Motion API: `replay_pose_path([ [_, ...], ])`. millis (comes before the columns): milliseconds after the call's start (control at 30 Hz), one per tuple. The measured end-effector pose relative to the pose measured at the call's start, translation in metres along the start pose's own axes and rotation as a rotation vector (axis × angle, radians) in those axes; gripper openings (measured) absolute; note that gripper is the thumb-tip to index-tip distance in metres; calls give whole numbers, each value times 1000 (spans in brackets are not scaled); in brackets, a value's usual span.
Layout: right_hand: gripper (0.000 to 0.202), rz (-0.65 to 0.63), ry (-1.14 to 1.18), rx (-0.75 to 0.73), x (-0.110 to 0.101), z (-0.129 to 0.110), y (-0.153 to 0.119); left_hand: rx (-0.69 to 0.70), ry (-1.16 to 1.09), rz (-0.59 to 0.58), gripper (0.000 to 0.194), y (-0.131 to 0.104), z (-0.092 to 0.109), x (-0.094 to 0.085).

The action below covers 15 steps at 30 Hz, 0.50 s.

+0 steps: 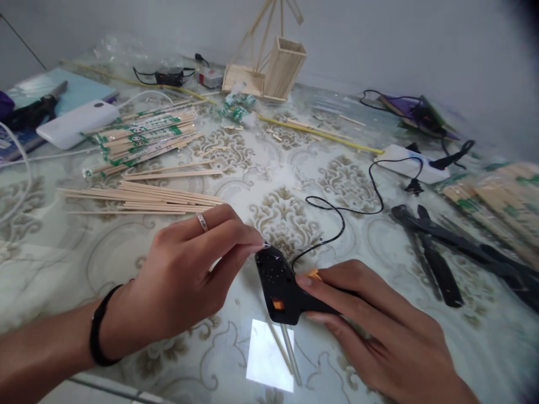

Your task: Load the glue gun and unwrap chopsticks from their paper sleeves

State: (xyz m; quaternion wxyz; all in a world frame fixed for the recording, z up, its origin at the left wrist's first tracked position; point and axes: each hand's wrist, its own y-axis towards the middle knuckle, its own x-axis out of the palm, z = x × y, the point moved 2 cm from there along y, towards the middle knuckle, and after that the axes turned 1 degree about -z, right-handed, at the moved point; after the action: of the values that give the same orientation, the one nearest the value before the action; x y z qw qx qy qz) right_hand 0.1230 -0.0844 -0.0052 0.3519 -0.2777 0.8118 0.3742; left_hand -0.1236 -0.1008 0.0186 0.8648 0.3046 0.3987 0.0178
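A black hot glue gun point(277, 280) with an orange trigger lies in my right hand point(379, 331), whose fingers wrap its handle. The gun's nozzle points away from me, and a clear glue stick point(291, 353) sticks out of its back end. My left hand point(197, 264), with a ring and a black wristband, is closed in a pinch at the nozzle tip. Whatever the thumb and forefinger hold there is too small to make out. A thin black cord point(342, 221) runs from the gun across the table.
Loose wooden sticks point(168, 199) and wrapped chopsticks point(143, 137) lie at left. A stick-built model point(283, 70) stands at the back. Pliers point(433, 230) and packs of sticks point(501, 196) are at right, near a white power strip point(415, 163). Scissors point(37, 106) rest far left.
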Motion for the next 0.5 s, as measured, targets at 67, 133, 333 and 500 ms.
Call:
replay_pose_path([
  [67, 36, -10, 0, 4, 0, 0, -1, 7, -4, -10, 13, 0, -1, 2],
  [133, 37, -18, -3, 10, 0, -1, -1, 4, -9, -26, 13, 1, -2, 3],
  [333, 36, -44, -8, 13, 0, 0, 0, 39, 55, -51, 12, -1, -3, 5],
  [500, 36, -52, -15, 3, 2, -1, -1, 102, 166, -89, 13, -7, -5, 5],
])
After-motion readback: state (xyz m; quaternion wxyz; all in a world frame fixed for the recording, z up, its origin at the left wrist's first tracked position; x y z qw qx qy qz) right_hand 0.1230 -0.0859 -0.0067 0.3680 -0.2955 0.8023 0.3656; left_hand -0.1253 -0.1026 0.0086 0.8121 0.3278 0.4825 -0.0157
